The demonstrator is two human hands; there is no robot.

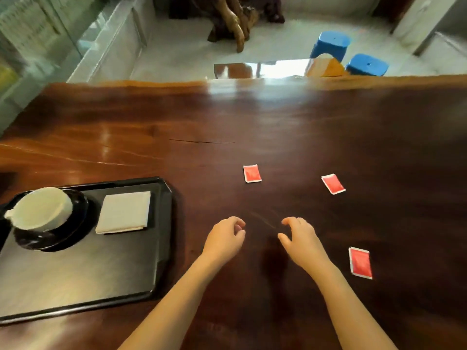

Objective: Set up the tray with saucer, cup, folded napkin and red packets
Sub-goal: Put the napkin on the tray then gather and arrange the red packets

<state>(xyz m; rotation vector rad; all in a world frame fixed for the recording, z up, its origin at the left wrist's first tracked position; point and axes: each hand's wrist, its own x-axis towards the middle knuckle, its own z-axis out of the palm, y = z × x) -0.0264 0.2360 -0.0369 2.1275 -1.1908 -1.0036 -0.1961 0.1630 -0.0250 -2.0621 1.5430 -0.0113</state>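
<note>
readable text: none | red packets [252, 173]: faces too blurred to read | labels: none legible

Both bare arms reach forward; the left hand [225, 236] and right hand [299, 238] hang side by side, fingers loosely curled, holding nothing.

Red packets [252, 173], black tray [165, 236], perhaps cream cup [40, 208]

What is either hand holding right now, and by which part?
Nothing. The left hand and right hand are loosely curled and empty; the three red packets lie untouched on the table.
</note>
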